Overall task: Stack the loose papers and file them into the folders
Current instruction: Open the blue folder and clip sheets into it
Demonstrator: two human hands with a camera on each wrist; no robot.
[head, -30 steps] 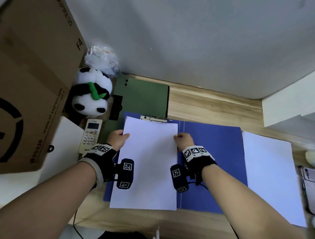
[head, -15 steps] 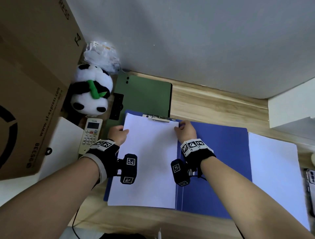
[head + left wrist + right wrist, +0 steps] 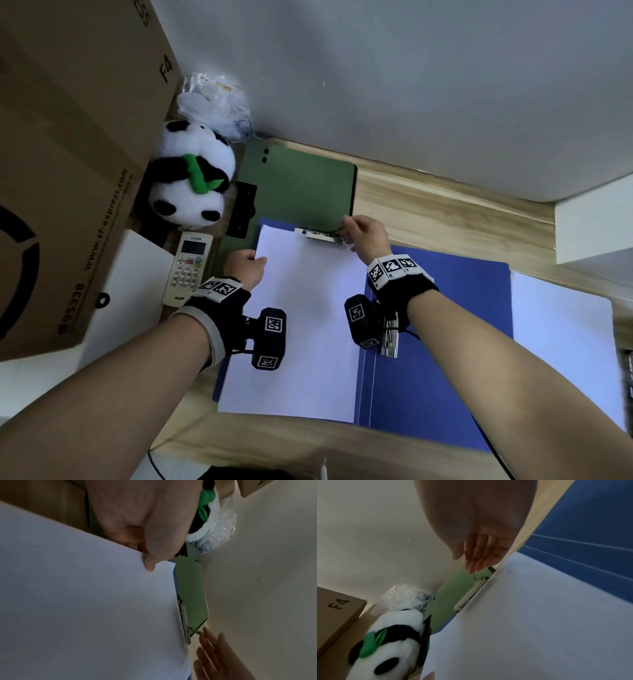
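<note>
A: Where the left hand (image 3: 245, 265) meets the paper stack (image 3: 301, 329), how do the fingers sit?

B: The thumb (image 3: 149, 563) lies on top of the sheet edge with the fingers curled beneath it, pinching the stack at its far-left corner.

A: And the right hand (image 3: 366, 236)?

B: Its fingers (image 3: 477, 561) are extended and close together, clamped on nothing. The tips are at the wire lever of the metal clip (image 3: 322, 234); whether they touch it cannot be told.

A: Where is the stack, and how is it oriented?

B: It lies flat on the left half of the open blue folder (image 3: 445, 342). Its long axis runs from the person toward the wall; the far short edge sits at the clip, the near short edge points at the person.

A: What surrounds the folder?

B: It rests on the wooden surface (image 3: 445, 216). A second clip mechanism (image 3: 390, 339) sits by the spine. A green folder (image 3: 301, 192) lies just beyond, partly overlapped by the blue one. More white paper (image 3: 561, 342) lies to the right. To the left are a remote control (image 3: 188, 267), a plush panda (image 3: 191, 181) and a cardboard box (image 3: 68, 154).
</note>
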